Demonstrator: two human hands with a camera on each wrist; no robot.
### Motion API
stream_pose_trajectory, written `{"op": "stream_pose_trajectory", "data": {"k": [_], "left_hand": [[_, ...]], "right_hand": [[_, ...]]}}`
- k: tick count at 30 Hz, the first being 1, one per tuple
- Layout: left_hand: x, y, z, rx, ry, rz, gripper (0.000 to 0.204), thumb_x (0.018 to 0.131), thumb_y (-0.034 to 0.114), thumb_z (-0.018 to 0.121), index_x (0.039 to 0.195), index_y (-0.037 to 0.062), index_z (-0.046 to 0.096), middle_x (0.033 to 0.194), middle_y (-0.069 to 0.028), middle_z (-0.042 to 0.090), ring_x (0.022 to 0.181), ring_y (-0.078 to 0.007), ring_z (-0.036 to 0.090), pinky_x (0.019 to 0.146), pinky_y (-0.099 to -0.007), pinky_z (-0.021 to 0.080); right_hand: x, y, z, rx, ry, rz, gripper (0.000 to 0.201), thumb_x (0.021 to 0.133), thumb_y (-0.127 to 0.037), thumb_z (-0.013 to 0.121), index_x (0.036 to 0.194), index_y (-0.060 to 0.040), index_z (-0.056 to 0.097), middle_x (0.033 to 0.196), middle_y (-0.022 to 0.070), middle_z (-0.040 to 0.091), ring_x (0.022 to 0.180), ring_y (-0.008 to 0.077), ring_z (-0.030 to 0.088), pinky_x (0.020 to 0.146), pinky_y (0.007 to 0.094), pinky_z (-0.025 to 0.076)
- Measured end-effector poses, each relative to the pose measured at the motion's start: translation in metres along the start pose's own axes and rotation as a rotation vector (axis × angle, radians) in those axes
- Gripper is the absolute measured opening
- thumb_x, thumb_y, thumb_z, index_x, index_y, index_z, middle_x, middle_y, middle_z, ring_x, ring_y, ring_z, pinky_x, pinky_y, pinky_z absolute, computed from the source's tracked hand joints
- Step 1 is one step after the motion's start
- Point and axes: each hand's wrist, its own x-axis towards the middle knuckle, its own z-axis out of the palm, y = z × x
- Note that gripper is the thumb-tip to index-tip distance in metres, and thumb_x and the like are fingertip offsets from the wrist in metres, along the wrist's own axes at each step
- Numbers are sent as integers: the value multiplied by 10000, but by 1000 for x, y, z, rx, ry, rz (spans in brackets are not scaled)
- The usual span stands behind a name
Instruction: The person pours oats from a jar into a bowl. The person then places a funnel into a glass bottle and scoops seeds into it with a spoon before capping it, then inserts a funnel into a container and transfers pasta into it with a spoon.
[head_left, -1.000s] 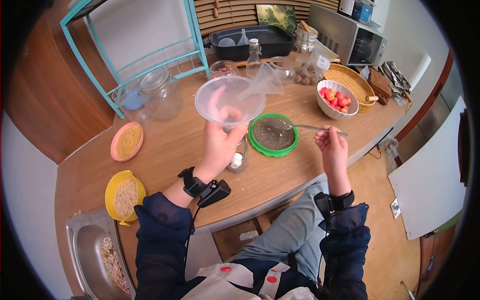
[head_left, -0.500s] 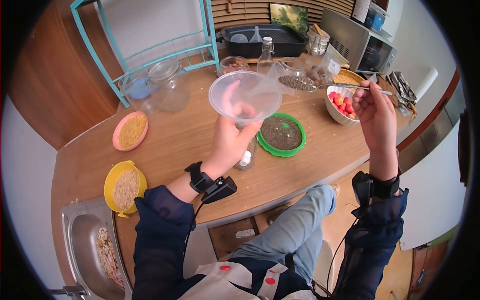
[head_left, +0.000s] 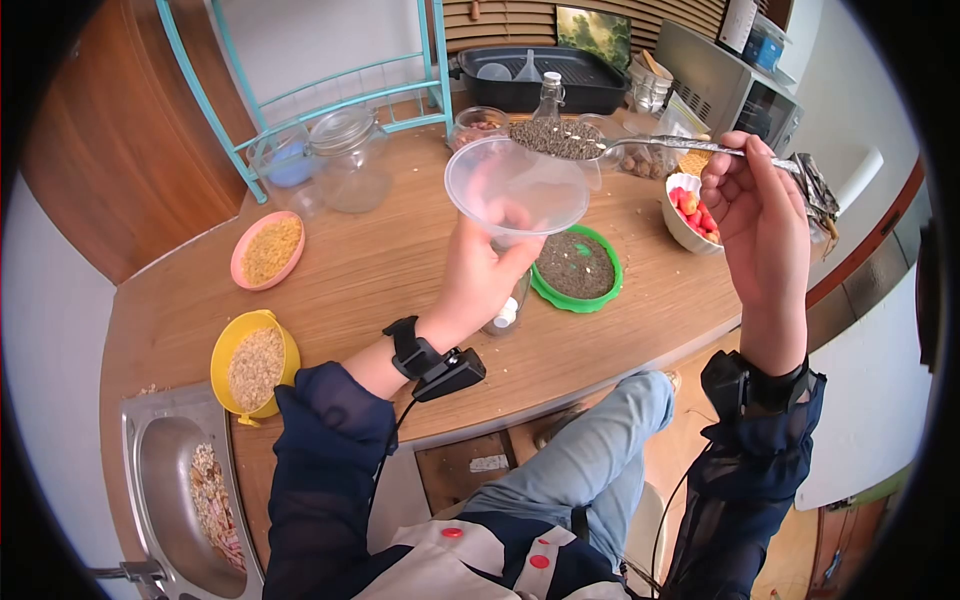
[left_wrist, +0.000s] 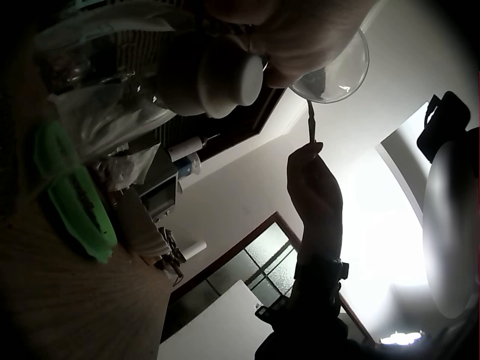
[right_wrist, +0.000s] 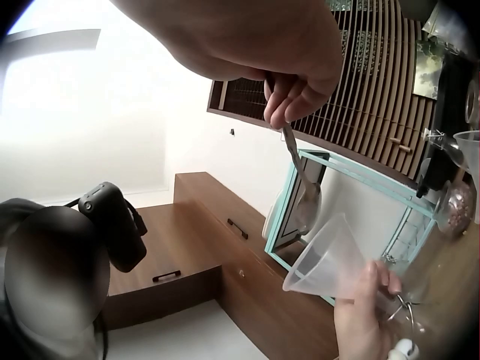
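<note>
My left hand point(head_left: 478, 280) grips a wide translucent funnel point(head_left: 515, 200) low down, its mouth facing up. Beneath that hand a clear swing-top bottle shows its white stopper point(head_left: 507, 312); the hand hides the bottle's neck. In the right wrist view, the stopper's wire point(right_wrist: 407, 306) hangs beside the fingers. My right hand point(head_left: 765, 225) pinches the handle of a metal spoon point(head_left: 690, 142). Small dark seeds point(head_left: 558, 138), with a few pale bits, heap the spoon's bowl, which overlaps the funnel's far rim in the head view. A green dish point(head_left: 590, 304) of the same dark seeds sits on the table.
A pink dish point(head_left: 292, 265) and a yellow bowl point(head_left: 225, 365) of pale grains stand left, near a metal sink point(head_left: 150, 480). Glass jars point(head_left: 345, 165) stand by a turquoise rack point(head_left: 440, 80). A white bowl point(head_left: 685, 235) of red fruit is at right; a black grill pan point(head_left: 535, 95) is behind.
My right hand has lifted the spoon, heaped with seeds, out of the green dish and brought it left to the funnel. The left hand keeps its hold on the funnel.
</note>
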Motion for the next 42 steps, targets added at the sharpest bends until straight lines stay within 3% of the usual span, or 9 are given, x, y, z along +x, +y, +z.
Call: {"op": "stream_pose_trajectory", "data": {"k": [17,19,42], "left_hand": [[-2,0,1,-23,12,6,658,799,32,540,1304,52,118,759,-34,516,638,-96,529,566,-212,438],[-3,0,0,-50,16,-66,742,730,-18,575,1327,51,140,819,-31,494,772,-107,495,707,-250,415],[-4,-2,0,-103,19,-90,754,727,-31,560,1337,52,124,879,-48,491,835,-114,490,739,-253,422]], "right_hand": [[-14,13,8,-2,4,2,271,913,-214,389,970,21,513,814,76,585,767,145,557,717,248,443],[-15,14,8,-5,10,1,273,913,-214,389,973,22,511,819,79,586,769,144,557,723,248,442],[-22,18,9,8,6,-13,279,919,-223,375,991,18,496,828,78,579,780,145,553,723,252,436]]}}
